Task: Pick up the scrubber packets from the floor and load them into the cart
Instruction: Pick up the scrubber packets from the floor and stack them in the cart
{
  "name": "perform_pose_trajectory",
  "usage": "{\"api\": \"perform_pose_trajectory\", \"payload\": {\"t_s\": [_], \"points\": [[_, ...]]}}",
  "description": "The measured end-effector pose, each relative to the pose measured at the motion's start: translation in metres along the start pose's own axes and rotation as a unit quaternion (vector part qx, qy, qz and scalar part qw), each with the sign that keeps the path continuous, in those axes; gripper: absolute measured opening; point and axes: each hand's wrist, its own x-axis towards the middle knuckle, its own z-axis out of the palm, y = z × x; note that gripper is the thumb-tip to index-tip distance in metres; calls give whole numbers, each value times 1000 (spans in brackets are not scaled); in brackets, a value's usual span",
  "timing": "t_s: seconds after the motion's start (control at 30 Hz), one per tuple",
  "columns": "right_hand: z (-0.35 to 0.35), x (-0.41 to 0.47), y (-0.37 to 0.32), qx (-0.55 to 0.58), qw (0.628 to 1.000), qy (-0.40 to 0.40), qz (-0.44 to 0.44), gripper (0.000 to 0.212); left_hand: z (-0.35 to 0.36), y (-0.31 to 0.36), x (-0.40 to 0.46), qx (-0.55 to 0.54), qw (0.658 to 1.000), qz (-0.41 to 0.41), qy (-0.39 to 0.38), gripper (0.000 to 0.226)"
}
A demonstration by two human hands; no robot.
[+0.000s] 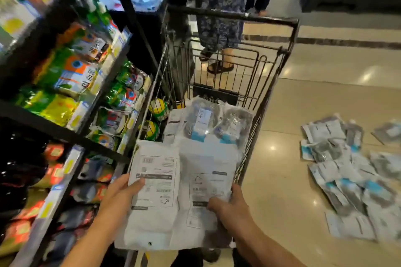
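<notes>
Your left hand (120,196) grips the left edge of two white packets (178,193) held side by side, printed labels up; your right hand (231,204) grips their right edge. You hold them at the near end of the cart (271,84). Inside the cart, farther in, lie two clear packets (214,121) with a third white one just left. On the floor (282,180) to the right sits a loose pile of packets (351,178), too overlapped to count. Stocked shelves (65,84) stand left.
</notes>
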Motion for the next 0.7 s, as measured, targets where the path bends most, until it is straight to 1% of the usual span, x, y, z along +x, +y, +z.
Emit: {"api": "perform_pose_trajectory", "payload": {"t_s": [0.1,0.13,0.2,0.27,0.37,0.43,0.53,0.67,0.7], "points": [[37,15,17,21,999,42,25,53,-14,-14,38,39,999,13,-33,16],[47,22,22,27,997,62,27,51,-17,-20,49,56,997,18,-42,19],[64,36,32,34,993,105,36,48,-19,-35,71,95,994,13,-59,33],[75,50,42,42,987,138,66,46,-12,-47,86,94,992,6,-84,20],[83,81,67,46,979,182,85,48,6,-73,116,131,987,-17,-90,16],[84,105,89,54,972,209,98,47,16,-90,137,134,986,-29,-98,13],[83,111,91,53,958,254,120,36,36,-95,149,133,984,-28,-117,19],[86,114,88,22,951,291,103,26,54,-97,163,129,980,-32,-151,20],[89,116,89,1,951,293,97,28,55,-98,168,140,976,-38,-161,20]]}}
